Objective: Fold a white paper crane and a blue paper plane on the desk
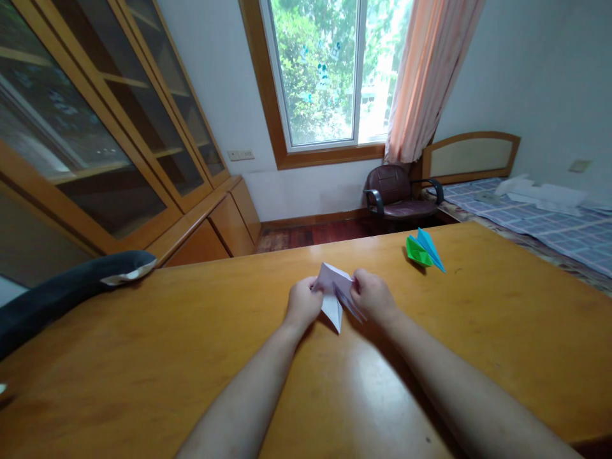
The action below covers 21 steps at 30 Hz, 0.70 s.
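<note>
A partly folded sheet of pale lilac-white paper (331, 294) is held between my two hands, just over the middle of the wooden table (191, 357). Its left side is pinched by my left hand (305, 302), with the thumb on top. On the other side, my right hand (373, 294) grips a folded flap in closed fingers. One pointed corner of the paper hangs toward me, and several layered edges show beside my right hand. The fingers under the paper are hidden.
Toward the table's back right lie a green folded-paper piece (419, 252) and a blue paper plane (428, 246), touching. A dark curved cushion-like object (71, 287) rests at the left edge. Beyond stand a glass-door cabinet (157, 153), a maroon armchair (396, 191) and a bed (549, 210).
</note>
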Tool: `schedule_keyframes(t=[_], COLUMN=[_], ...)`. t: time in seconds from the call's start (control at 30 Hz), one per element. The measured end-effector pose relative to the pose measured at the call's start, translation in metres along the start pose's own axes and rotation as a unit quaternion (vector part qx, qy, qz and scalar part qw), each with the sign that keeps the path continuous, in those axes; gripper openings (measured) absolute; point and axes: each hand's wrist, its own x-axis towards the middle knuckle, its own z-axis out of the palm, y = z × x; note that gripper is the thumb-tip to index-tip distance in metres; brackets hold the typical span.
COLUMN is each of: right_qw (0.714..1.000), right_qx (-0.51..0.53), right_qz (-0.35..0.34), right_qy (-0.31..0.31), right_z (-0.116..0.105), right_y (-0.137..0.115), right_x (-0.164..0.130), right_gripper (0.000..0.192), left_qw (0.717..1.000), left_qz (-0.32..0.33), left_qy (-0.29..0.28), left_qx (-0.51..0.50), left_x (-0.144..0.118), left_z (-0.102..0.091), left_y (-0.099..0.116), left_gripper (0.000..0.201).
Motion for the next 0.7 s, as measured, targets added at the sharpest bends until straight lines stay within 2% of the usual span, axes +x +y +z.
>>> schedule_keyframes(t=[0.07, 0.23, 0.33, 0.5, 0.7], right_qw=[1.0, 0.996, 0.996, 0.998, 0.999], right_qx=[-0.008, -0.069, -0.085, -0.045, -0.009], right_qz=[0.019, 0.01, 0.002, -0.036, -0.04], right_qy=[-0.01, -0.049, -0.042, -0.025, -0.034], right_z=[-0.001, -0.007, -0.011, -0.018, -0.029], right_y=[-0.002, -0.004, -0.003, -0.001, -0.005], right_x=[0.0, 0.002, 0.002, 0.003, 0.009], right_gripper=[0.01, 0.018, 0.019, 0.018, 0.015], left_qw=[1.0, 0.997, 0.995, 0.989, 0.982], left_qz=[0.014, 0.062, 0.08, 0.104, 0.089], left_qy=[-0.018, -0.051, -0.026, 0.018, 0.066], left_qx=[-0.011, 0.006, 0.05, 0.106, 0.151], left_x=[-0.003, -0.011, -0.013, -0.013, -0.011], left_z=[0.001, 0.001, -0.001, -0.012, -0.027], left_y=[0.004, 0.017, 0.025, 0.039, 0.053], left_gripper=[0.027, 0.033, 0.03, 0.027, 0.027])
